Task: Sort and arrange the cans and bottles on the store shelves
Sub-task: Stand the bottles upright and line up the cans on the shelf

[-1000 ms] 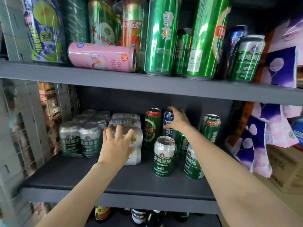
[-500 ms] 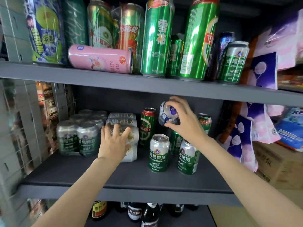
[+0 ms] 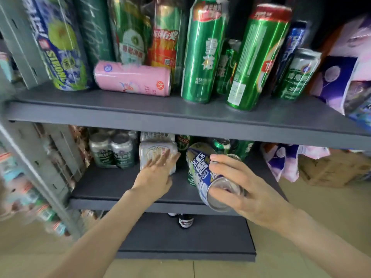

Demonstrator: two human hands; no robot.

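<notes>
My right hand [image 3: 244,189] grips a blue and white can [image 3: 202,173], tilted with its base toward me, in front of the middle shelf [image 3: 112,185]. My left hand [image 3: 155,173] rests flat, fingers spread, against a shrink-wrapped pack of silver cans [image 3: 156,151] on that shelf. Green cans [image 3: 220,146] stand behind the held can, partly hidden. On the upper shelf [image 3: 160,117] a pink can [image 3: 132,78] lies on its side among tall green cans [image 3: 202,51] standing upright.
A wrapped pack of green-labelled cans [image 3: 111,150] sits at the middle shelf's left. Dark bottles [image 3: 185,221] stand on the bottom shelf. Purple and pink soft packs [image 3: 341,75] crowd the right side, with a cardboard box [image 3: 329,171] on the floor.
My right hand has lifted the blue and white can off the middle shelf and pulled it out toward me, tipping it. My left hand stays on the silver pack. The view has tilted down.
</notes>
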